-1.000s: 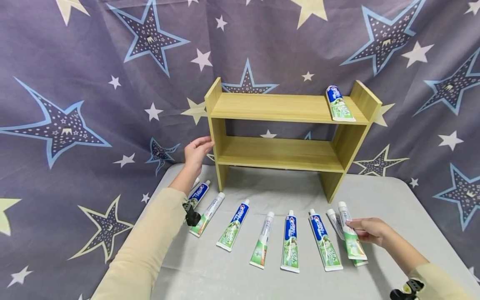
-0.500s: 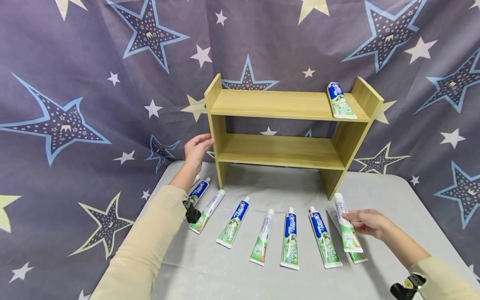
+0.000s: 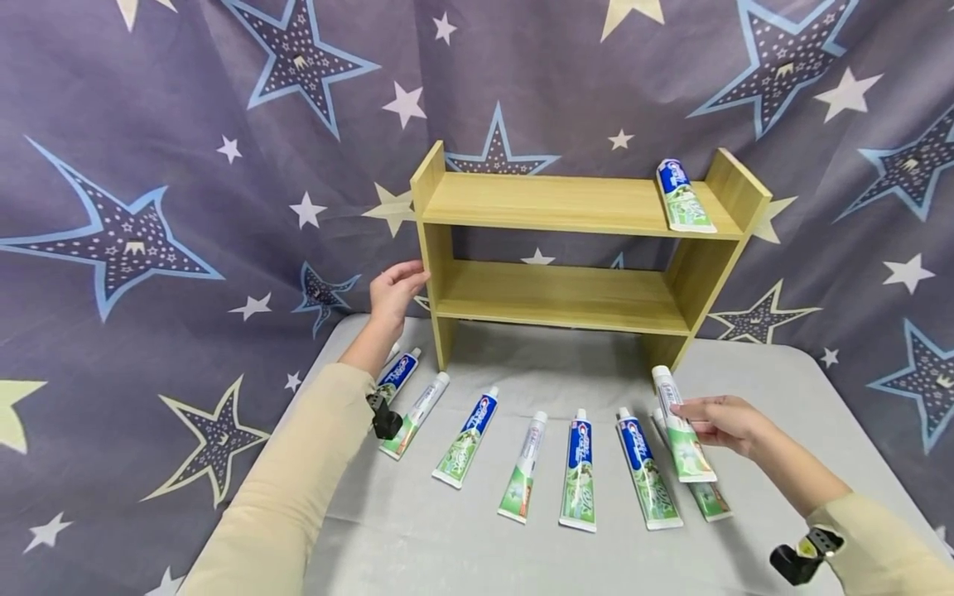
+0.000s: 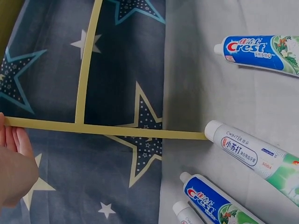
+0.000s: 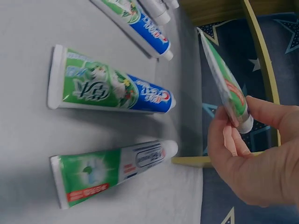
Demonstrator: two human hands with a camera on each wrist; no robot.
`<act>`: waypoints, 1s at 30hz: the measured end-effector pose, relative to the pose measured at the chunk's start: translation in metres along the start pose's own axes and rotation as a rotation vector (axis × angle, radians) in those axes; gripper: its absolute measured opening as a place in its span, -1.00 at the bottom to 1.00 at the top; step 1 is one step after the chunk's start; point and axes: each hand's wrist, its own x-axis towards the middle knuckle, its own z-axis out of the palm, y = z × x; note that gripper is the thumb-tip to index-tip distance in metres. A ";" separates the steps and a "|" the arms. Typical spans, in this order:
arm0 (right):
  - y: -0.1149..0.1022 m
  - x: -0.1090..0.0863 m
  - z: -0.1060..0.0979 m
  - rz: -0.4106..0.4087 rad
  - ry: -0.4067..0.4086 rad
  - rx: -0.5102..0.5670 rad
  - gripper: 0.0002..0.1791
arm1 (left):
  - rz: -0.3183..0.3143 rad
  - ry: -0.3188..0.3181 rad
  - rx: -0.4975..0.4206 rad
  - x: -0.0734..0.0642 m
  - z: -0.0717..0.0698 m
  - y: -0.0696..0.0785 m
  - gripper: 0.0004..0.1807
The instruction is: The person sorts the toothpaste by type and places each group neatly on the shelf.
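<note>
My right hand (image 3: 726,424) pinches a white-and-green toothpaste tube (image 3: 687,451) around its middle, cap end pointing toward the shelf. In the right wrist view this tube (image 5: 229,84) is seen edge-on between thumb and fingers, raised over the table. Below it in the head view, a similar toothpaste tube (image 3: 710,501) lies partly hidden. My left hand (image 3: 397,294) holds the left side panel of a two-tier wooden shelf (image 3: 555,305), fingers at the panel's edge. One blue-and-green Crest tube (image 3: 684,197) rests at the right end of the top board.
Several more toothpaste tubes lie fanned out in front of the shelf, among them Crest tubes (image 3: 578,472) and a white-and-green tube (image 3: 523,468). They rest on a grey-clothed table (image 3: 417,546). A star-patterned curtain (image 3: 283,190) hangs close behind.
The right hand has raised the white-and-green tube off the table and moved it slightly left, toward the shelf. The left hand stays at the panel; the view shifts slightly.
</note>
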 end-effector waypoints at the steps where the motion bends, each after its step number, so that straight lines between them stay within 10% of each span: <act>1: -0.001 0.000 0.001 -0.002 -0.002 0.005 -0.91 | -0.002 -0.001 -0.001 0.000 0.000 0.000 -0.71; 30: -0.055 -0.003 0.002 -0.091 -0.080 -0.018 -0.84 | 0.009 0.018 0.018 -0.002 0.003 0.001 -0.67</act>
